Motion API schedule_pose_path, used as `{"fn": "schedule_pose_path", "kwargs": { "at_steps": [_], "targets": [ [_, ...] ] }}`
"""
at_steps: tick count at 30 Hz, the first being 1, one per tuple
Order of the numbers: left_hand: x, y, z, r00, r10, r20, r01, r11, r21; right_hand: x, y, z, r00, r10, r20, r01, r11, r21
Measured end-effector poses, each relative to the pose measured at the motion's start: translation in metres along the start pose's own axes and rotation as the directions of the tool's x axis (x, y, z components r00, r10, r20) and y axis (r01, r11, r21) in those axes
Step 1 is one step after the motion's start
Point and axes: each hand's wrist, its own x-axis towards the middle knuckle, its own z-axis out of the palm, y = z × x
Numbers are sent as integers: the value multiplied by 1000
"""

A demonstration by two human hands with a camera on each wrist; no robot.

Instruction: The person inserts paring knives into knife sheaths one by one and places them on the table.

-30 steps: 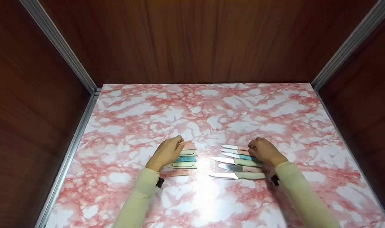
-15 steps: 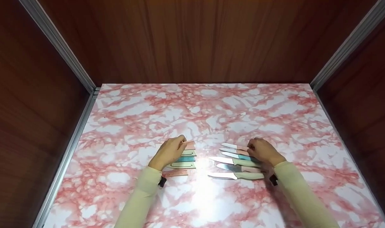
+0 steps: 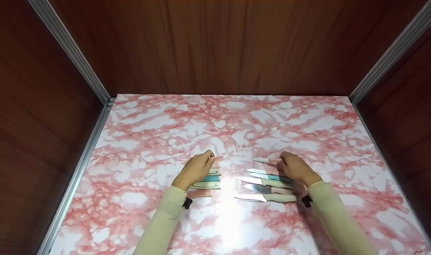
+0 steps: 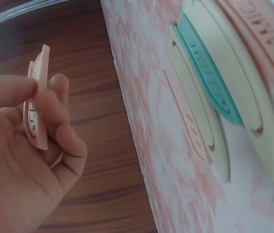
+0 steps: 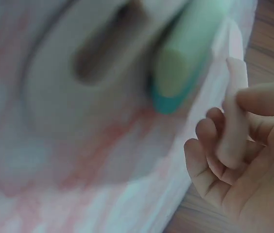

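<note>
My left hand [image 3: 194,170] pinches a pink knife sheath [image 4: 42,68] between thumb and fingers, held up off the table. Raised letters show on its side in the left wrist view. In my right hand [image 3: 299,169] is a small knife with a pale pink handle [image 5: 235,128], its blade [image 3: 261,160] pointing left toward the sheath. Sheath and knife are apart. Beneath the left hand lie several more sheaths, including a teal sheath [image 4: 205,68], a green sheath [image 3: 206,185] and a pink sheath [image 3: 200,193]. The left hand partly covers them.
To the right, several knives lie in a row with blades leftward, among them a teal-handled knife [image 3: 259,175] and a green-handled knife [image 3: 281,198]. The marbled red-and-white table [image 3: 229,120] is bounded by dark wooden walls [image 3: 215,46] at the back and sides.
The right hand has lifted the farthest pink-handled knife off the table. The left hand has shifted slightly right with the pink sheath.
</note>
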Motion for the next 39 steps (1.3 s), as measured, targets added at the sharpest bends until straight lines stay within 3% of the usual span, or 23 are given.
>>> {"fn": "schedule_pose_path", "kwargs": {
  "at_steps": [11, 18, 27, 39],
  "targets": [
    [2, 6, 12, 999, -18, 28, 19, 1000, -21, -1, -30, -7, 995, -69, -69, 73, 996, 50],
    [2, 6, 17, 1000, 5, 12, -5, 1000, -7, -3, -40, -3, 978, -164, -133, 174, 982, 72],
    [-2, 7, 22, 1000, 24, 17, -23, 999, -28, -10, -60, -5, 989, -124, -77, 131, 987, 89],
    [-1, 14, 20, 999, 36, 0, -36, 999, -20, -6, -73, -11, 984, -164, -71, 172, 975, 137]
  ]
}}
